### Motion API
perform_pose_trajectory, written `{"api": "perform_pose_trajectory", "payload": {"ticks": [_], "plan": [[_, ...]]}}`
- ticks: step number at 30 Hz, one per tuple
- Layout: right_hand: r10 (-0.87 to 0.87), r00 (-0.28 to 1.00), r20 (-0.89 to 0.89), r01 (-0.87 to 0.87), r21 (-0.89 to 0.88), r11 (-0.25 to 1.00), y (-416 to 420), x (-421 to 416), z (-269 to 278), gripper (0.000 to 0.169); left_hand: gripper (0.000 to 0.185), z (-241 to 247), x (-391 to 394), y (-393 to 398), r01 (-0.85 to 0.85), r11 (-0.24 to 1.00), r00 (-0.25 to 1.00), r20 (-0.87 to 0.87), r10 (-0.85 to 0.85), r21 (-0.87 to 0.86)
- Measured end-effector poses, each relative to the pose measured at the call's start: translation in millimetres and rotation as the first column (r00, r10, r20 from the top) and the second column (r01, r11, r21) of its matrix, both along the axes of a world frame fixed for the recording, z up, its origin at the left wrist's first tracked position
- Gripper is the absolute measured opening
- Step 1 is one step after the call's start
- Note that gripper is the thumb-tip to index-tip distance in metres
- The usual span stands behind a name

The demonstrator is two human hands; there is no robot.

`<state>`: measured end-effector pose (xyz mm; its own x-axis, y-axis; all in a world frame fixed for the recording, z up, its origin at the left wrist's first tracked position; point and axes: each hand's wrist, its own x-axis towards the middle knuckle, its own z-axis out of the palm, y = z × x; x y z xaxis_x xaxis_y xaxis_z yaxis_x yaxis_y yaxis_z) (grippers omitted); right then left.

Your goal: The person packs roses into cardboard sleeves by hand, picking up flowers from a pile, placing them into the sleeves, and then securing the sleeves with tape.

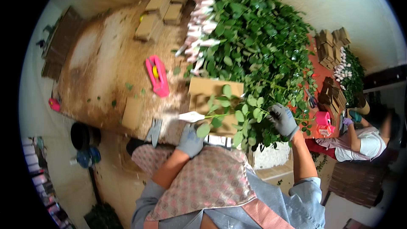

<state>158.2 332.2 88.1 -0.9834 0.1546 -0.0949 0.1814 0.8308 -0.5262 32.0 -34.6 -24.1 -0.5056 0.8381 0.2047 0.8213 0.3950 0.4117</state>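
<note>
My right hand, in a grey glove, is closed around the leafy stem of a flower whose head wears a white sleeve. That stem lies leftward over a brown cardboard sheet on the table. Gloved in grey as well, my left hand rests at the table's front edge, just below the sleeved head; its fingers are partly hidden, and I cannot tell whether it grips anything. Beyond the cardboard lies a big pile of leafy stems with pale sleeved heads along its left side.
A pink tape dispenser, a cardboard piece and a grey metal tool lie to the left. Folded cardboard is stacked at the back. At right, a co-worker is at a red table with scissors and more flowers.
</note>
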Motion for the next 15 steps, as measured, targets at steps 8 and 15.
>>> {"api": "perform_pose_trajectory", "payload": {"ticks": [8,15], "plan": [[-0.163,0.864,0.476,-0.234,0.668,0.707,-43,4,-24,0.030,0.031,20,0,0,0.030,0.969,0.998,0.065,-0.015,-0.244],[0.195,0.979,0.065,-0.204,0.413,0.888,-152,-108,-33,0.042,0.030,23,-3,1,0.043,0.964,0.994,0.110,-0.015,-0.262]]}}
